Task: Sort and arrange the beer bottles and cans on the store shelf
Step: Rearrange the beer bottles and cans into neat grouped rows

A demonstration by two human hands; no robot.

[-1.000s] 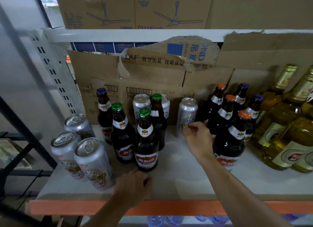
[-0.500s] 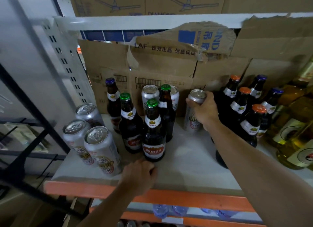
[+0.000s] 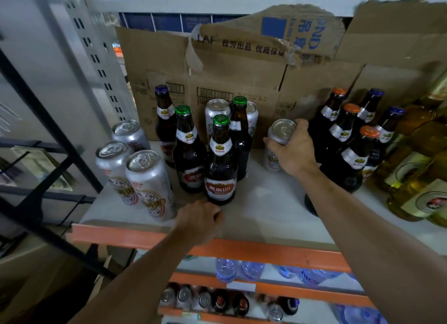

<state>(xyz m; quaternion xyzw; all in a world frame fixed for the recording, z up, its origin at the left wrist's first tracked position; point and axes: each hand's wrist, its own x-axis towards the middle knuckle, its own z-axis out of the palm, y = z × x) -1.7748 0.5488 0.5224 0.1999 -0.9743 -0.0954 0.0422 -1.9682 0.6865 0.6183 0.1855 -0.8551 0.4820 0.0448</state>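
Silver can (image 3: 280, 134) is midway along the shelf (image 3: 266, 203), toward its back edge, with right hand (image 3: 295, 154) fingers wrapped around its top. Left hand (image 3: 198, 221) is clenched in a fist, holding nothing, at the front edge, just before 3 green-capped bottles (image 3: 220, 159). 3 cans (image 3: 142, 176) stand near the front left corner.

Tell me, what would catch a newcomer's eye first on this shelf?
The right hand grips a silver can midway along the shelf, beside dark orange-capped bottles. Left of it stand three green-capped beer bottles, with three silver cans at the left end. The left hand rests curled near the front edge.
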